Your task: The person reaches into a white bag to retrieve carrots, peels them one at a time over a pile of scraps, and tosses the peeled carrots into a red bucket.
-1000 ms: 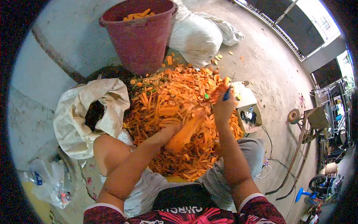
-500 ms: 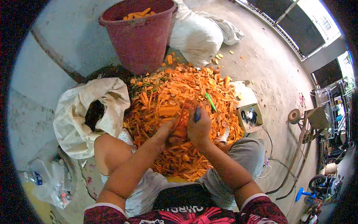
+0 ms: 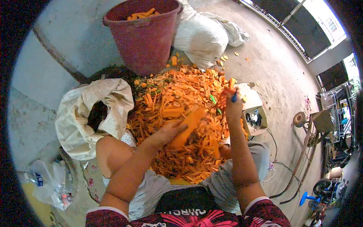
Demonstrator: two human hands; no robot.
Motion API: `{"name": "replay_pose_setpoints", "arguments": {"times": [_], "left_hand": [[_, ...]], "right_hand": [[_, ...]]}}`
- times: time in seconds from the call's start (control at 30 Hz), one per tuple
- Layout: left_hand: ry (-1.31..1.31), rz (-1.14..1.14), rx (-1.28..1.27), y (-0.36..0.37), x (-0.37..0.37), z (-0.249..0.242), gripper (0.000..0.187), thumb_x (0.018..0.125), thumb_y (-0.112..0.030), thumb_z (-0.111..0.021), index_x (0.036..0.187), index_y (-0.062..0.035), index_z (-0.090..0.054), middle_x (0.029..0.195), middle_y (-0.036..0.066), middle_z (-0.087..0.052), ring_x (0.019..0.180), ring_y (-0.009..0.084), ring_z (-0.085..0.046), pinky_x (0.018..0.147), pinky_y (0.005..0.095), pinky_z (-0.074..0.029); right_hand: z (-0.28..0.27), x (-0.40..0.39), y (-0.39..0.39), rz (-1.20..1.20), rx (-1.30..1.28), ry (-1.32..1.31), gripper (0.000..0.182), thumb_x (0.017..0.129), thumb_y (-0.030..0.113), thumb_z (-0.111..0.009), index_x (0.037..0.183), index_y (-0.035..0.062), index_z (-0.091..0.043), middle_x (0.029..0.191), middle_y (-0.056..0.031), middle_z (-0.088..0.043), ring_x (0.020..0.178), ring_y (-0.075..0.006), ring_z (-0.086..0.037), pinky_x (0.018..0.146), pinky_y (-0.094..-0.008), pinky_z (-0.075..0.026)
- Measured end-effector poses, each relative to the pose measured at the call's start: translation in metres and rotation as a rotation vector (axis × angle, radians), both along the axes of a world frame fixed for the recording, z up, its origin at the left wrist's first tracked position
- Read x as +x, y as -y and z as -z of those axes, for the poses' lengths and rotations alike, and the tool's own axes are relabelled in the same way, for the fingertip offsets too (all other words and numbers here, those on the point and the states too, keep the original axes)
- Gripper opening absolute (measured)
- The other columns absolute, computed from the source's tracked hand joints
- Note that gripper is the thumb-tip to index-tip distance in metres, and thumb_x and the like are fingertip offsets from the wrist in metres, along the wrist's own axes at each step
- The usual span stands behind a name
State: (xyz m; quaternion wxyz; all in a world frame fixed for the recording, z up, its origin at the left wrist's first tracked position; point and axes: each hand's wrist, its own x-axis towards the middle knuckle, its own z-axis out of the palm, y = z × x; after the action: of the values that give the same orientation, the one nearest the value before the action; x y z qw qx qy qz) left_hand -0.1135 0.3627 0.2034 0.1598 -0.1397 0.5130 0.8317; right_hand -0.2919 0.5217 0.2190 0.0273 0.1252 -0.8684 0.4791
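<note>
A blurred orange carrot [image 3: 189,126] lies in my left hand [image 3: 170,133], whose fingers close on it over the heap of orange peelings [image 3: 177,85]. Off to the right, my right hand [image 3: 233,108] is closed around a tool with a blue handle [image 3: 234,97]; its reddish end is smeared by motion. The two hands are well apart. A green strip [image 3: 213,99] lies on the heap beside my right hand. Another thick orange piece [image 3: 173,112] rests on the peelings just above my left hand.
A dark red bucket [image 3: 143,41] with orange pieces inside stands behind the heap, with white sacks [image 3: 202,38] beside it. An open sack [image 3: 70,121] sits at left. At right are a cardboard box [image 3: 261,126] and a wheeled metal frame [image 3: 308,140].
My right hand has swung up and to the right with the blue-handled tool, away from the carrot. My left hand and the carrot have shifted slightly, and the carrot now shows more.
</note>
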Motion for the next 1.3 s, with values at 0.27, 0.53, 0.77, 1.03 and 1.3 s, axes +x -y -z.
{"name": "replay_pose_setpoints", "arguments": {"times": [0.27, 0.53, 0.77, 1.03, 1.3], "left_hand": [[-0.138, -0.213, -0.812, 0.026, -0.014, 0.008, 0.052, 0.064, -0.035, -0.063, 0.101, -0.0020, -0.048, 0.084, 0.011, -0.057, 0.074, 0.0204, -0.056, 0.066, 0.0302, -0.043], [-0.127, -0.165, -1.010, 0.019, -0.014, -0.014, 0.051, 0.063, -0.040, -0.062, 0.097, -0.0030, -0.051, 0.084, 0.015, -0.057, 0.076, 0.0269, -0.055, 0.067, 0.0339, -0.042], [-0.148, -0.012, -1.185, 0.005, -0.013, -0.002, 0.043, 0.064, -0.036, -0.060, 0.095, -0.0070, -0.052, 0.081, 0.015, -0.057, 0.075, 0.0306, -0.054, 0.066, 0.0364, -0.042], [-0.162, 0.034, -1.089, -0.014, -0.010, -0.013, 0.037, 0.061, -0.030, -0.061, 0.086, -0.0043, -0.055, 0.078, 0.016, -0.056, 0.074, 0.0308, -0.054, 0.066, 0.0370, -0.042], [-0.083, -0.038, -1.195, -0.007, -0.004, -0.015, 0.038, 0.060, -0.031, -0.061, 0.088, -0.0053, -0.055, 0.078, 0.015, -0.057, 0.074, 0.0294, -0.054, 0.064, 0.0365, -0.042]], "right_hand": [[-0.019, 0.048, 0.008, -0.695, 0.536, 0.141, 0.019, 0.074, 0.021, -0.053, 0.080, 0.0028, -0.052, 0.055, -0.0112, -0.048, 0.050, -0.0192, -0.044, 0.049, -0.0324, -0.036], [-0.009, 0.054, 0.009, -0.671, 0.474, 0.155, 0.018, 0.071, 0.021, -0.052, 0.072, 0.0031, -0.049, 0.062, -0.0186, -0.052, 0.063, -0.0357, -0.052, 0.055, -0.0403, -0.039], [-0.013, 0.048, 0.018, 0.015, -0.153, 0.007, 0.021, 0.079, 0.023, -0.047, 0.081, 0.0030, -0.051, 0.063, -0.0094, -0.050, 0.056, -0.0212, -0.048, 0.053, -0.0314, -0.038], [-0.010, 0.057, 0.031, 0.139, -0.219, -0.229, 0.026, 0.079, 0.025, -0.049, 0.077, -0.0006, -0.049, 0.056, -0.0047, -0.044, 0.048, -0.0134, -0.039, 0.045, -0.0285, -0.033], [-0.001, 0.024, 0.001, 0.026, -0.050, -0.131, 0.021, 0.078, 0.021, -0.049, 0.079, 0.0006, -0.048, 0.056, -0.0082, -0.047, 0.050, -0.0177, -0.042, 0.048, -0.0303, -0.035]]}}
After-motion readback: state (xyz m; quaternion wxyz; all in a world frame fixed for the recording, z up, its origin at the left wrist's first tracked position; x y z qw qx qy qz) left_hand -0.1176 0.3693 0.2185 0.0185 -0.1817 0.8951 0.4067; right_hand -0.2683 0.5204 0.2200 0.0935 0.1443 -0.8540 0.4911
